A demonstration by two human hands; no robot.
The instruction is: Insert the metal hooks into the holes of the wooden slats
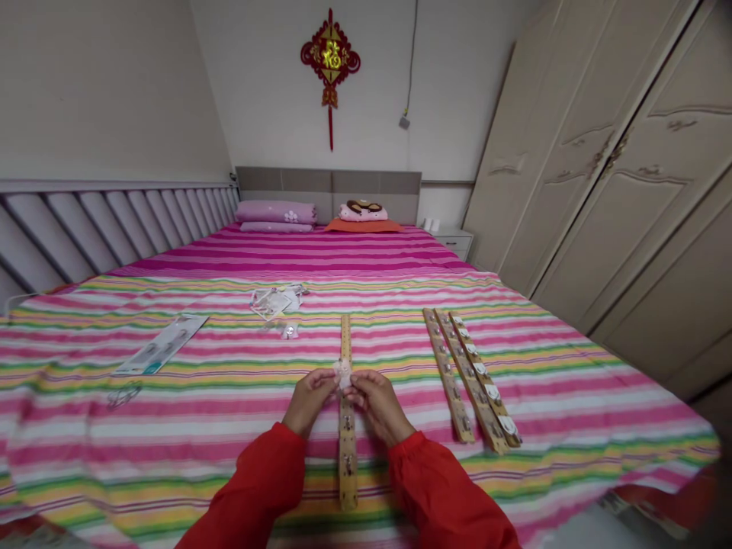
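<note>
Between my two hands is a small clear plastic packet [344, 374], pinched from both sides; what lies inside is too small to make out. My left hand [313, 396] grips its left edge, and my right hand [374, 399] has its right edge between thumb and fingers. Beneath the packet runs a narrow wooden strip [348, 488], lying lengthwise on the bed with small metal pieces fixed along its near part. Another small clear packet [290, 331] with a metal piece rests beyond my left hand.
At the right lie three wooden strips [454, 381] with metal and white pieces. Farther left are a pile of packets and cards [279, 300], a long blister pack [165, 343] and thin wire loops [124, 393]. A striped sheet [240, 427] covers the bed; a wardrobe [618, 198] stands right.
</note>
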